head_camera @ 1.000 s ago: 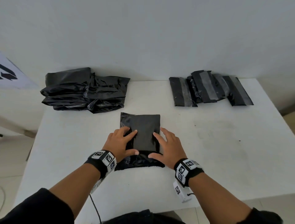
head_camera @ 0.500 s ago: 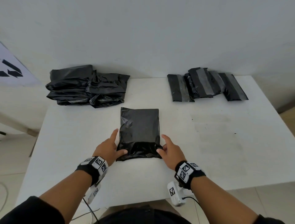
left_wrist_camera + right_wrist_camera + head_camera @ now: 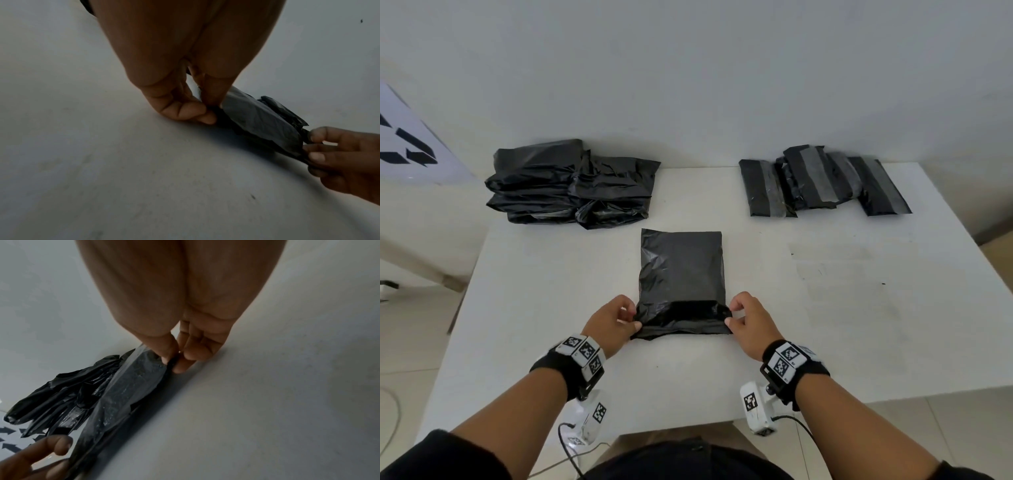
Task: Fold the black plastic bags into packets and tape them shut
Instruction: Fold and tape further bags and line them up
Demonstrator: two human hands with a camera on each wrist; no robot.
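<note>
At the far left of the white table (image 3: pixel 524 308) sits a loose pile of unfolded bags (image 3: pixel 571 186), black and crumpled, stacked on one another near the back edge by the wall. A white board with black arrows (image 3: pixel 407 150) leans beyond the table's left side.

Nearer the person, the left hand (image 3: pixel 611 320) is at the lower left corner of the black bag (image 3: pixel 681 270) that lies flat in the middle of the table. Its thumb and fingers are curled and pinch the bag's near edge; the left wrist view shows the same pinch (image 3: pixel 185 112), with the plastic caught between the thumb and the bent fingertips, close to the tabletop.

The bag itself is a flat rectangle, long side running away from the person, well apart from both piles. Its near end is turned up into a narrow glossy band that lies across the width between the two hands.

The right hand (image 3: pixel 751 320) mirrors the left at the lower right corner. Its fingers are bent and the thumb and forefinger pinch the edge of the turned-up band; the right wrist view shows the plastic gripped between the thumb and fingertips (image 3: pixel 176 360), low over the table.

At the far right, by the back edge, lie the finished packets (image 3: pixel 822 183): several narrow black bundles, each with a grey strip of tape along it, some overlapping.
</note>
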